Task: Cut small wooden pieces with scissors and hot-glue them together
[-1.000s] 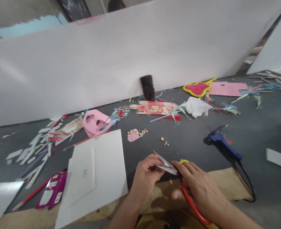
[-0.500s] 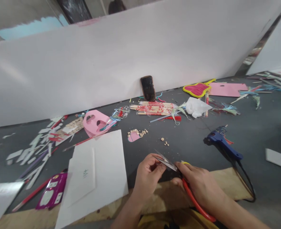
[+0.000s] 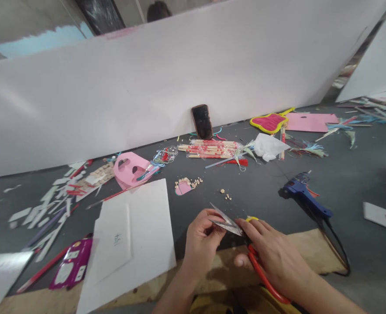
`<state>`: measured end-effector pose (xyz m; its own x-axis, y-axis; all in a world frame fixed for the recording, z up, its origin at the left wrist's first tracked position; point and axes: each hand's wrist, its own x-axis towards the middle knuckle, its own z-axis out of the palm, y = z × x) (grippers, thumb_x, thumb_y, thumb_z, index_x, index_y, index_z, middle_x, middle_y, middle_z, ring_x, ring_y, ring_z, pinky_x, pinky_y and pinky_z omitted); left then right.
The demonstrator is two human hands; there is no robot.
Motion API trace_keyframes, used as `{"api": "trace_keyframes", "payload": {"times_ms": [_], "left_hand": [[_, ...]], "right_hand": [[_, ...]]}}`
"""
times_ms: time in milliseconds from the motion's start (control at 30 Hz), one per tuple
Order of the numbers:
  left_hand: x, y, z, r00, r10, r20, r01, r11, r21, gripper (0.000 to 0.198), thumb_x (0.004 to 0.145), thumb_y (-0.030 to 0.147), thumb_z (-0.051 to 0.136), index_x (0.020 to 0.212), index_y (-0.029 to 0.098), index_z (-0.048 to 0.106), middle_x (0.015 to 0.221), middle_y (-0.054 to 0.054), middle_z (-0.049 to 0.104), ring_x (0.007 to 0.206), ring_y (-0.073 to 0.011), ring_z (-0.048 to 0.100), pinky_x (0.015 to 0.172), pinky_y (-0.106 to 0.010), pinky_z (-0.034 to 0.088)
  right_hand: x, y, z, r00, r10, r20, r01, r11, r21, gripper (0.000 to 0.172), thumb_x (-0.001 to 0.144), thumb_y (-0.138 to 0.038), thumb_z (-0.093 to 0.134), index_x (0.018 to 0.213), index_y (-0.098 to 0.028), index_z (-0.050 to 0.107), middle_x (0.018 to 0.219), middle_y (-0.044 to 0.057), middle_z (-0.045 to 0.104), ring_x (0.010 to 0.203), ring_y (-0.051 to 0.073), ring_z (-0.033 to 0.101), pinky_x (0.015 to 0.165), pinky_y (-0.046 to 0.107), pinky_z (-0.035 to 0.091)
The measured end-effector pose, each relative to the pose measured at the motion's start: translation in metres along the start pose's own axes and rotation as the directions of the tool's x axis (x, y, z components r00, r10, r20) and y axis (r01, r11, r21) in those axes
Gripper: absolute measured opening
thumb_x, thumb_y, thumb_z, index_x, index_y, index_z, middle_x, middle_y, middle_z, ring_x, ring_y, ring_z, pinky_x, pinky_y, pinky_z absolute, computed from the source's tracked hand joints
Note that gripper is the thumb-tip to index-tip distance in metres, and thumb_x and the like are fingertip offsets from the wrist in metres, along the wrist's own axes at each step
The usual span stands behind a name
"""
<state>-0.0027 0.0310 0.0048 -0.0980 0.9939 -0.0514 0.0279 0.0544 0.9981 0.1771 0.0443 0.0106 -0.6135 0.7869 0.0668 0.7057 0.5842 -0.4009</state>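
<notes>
In my right hand (image 3: pixel 271 246) is a pair of scissors (image 3: pixel 229 223) with red handles, its blades parted and pointing left. My left hand (image 3: pixel 202 231) is pinched closed by the blade tips; whatever lies between its fingers is too small or too hidden to make out. Beyond the hands, a few tiny pale wooden pieces (image 3: pixel 227 196) lie on the dark table. Farther left, more of these pieces surround a small pink rounded card (image 3: pixel 183 188).
A blue glue gun (image 3: pixel 307 196) with a black cord lies to the right. White board sheets (image 3: pixel 150 218) cover the left front. A phone (image 3: pixel 202 122) leans on the white partition (image 3: pixel 167 83), behind packed wooden sticks (image 3: pixel 212 149). Pink cut-outs (image 3: pixel 132 165) and scraps lie around.
The scissor blades have spread wider apart near my left fingers. My right thumb has moved away from the red handle's fingers slightly; both hands stay in nearly the same place.
</notes>
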Motion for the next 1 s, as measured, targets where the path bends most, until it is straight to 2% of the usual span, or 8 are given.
{"api": "trace_keyframes", "payload": {"times_ms": [133, 267, 400, 567, 833, 1000], "left_hand": [[0.001, 0.001, -0.002, 1.000, -0.009, 0.025, 0.009, 1.000, 0.015, 0.008, 0.074, 0.022, 0.064, 0.070, 0.017, 0.069, 0.084, -0.005, 0.060, 0.053, -0.0076, 0.046, 0.043, -0.019, 0.033], [0.002, -0.002, -0.001, 0.997, -0.070, 0.031, 0.071, 0.997, -0.027, 0.017, 0.076, 0.028, 0.063, 0.067, 0.014, 0.067, 0.083, -0.004, 0.058, 0.048, -0.0055, 0.042, 0.041, -0.019, 0.031], [0.001, -0.001, 0.001, 0.995, -0.092, 0.039, 0.093, 0.996, -0.007, 0.018, 0.079, 0.028, 0.060, 0.069, 0.013, 0.064, 0.082, -0.004, 0.057, 0.051, -0.0064, 0.044, 0.044, -0.019, 0.033], [0.002, 0.001, 0.002, 0.999, -0.042, 0.021, 0.040, 0.995, 0.093, 0.014, 0.080, 0.025, 0.059, 0.072, 0.014, 0.065, 0.084, -0.005, 0.059, 0.071, -0.0129, 0.054, 0.058, -0.020, 0.041], [0.001, -0.001, 0.004, 0.999, -0.033, -0.013, 0.034, 0.997, 0.067, 0.016, 0.080, 0.028, 0.059, 0.072, 0.015, 0.064, 0.089, -0.004, 0.058, 0.053, -0.0066, 0.050, 0.049, -0.019, 0.043], [0.001, 0.005, 0.004, 1.000, -0.021, -0.003, 0.021, 0.999, 0.027, 0.016, 0.080, 0.025, 0.058, 0.070, 0.015, 0.066, 0.083, -0.003, 0.057, 0.051, -0.0069, 0.047, 0.044, -0.019, 0.039]], "right_hand": [[-0.001, 0.003, 0.003, 1.000, -0.019, -0.015, 0.019, 1.000, 0.020, 0.040, 0.087, -0.041, 0.050, 0.117, -0.015, 0.052, 0.089, 0.011, 0.065, 0.078, 0.024, 0.063, 0.066, 0.034, 0.050], [0.001, 0.006, 0.005, 0.998, -0.039, -0.047, 0.038, 0.999, -0.022, 0.033, 0.090, -0.042, 0.044, 0.107, -0.017, 0.056, 0.080, 0.007, 0.066, 0.069, 0.021, 0.064, 0.059, 0.030, 0.047], [0.003, 0.006, 0.005, 1.000, -0.005, -0.009, 0.005, 0.998, -0.059, 0.030, 0.092, -0.043, 0.040, 0.098, -0.019, 0.057, 0.073, 0.004, 0.066, 0.061, 0.019, 0.063, 0.053, 0.027, 0.043], [0.004, 0.004, 0.004, 0.999, 0.036, 0.039, -0.034, 0.998, -0.054, 0.029, 0.092, -0.043, 0.040, 0.100, -0.019, 0.056, 0.075, 0.004, 0.066, 0.065, 0.020, 0.065, 0.055, 0.026, 0.043], [0.004, 0.002, -0.001, 0.998, 0.056, -0.002, -0.056, 0.998, -0.024, 0.028, 0.088, -0.040, 0.045, 0.104, -0.019, 0.054, 0.082, 0.006, 0.065, 0.072, 0.022, 0.063, 0.059, 0.029, 0.045], [0.004, 0.000, -0.005, 1.000, 0.020, 0.006, -0.020, 1.000, -0.008, 0.048, 0.081, -0.045, 0.053, 0.119, -0.015, 0.047, 0.095, 0.012, 0.063, 0.085, 0.026, 0.061, 0.069, 0.037, 0.049]]}}
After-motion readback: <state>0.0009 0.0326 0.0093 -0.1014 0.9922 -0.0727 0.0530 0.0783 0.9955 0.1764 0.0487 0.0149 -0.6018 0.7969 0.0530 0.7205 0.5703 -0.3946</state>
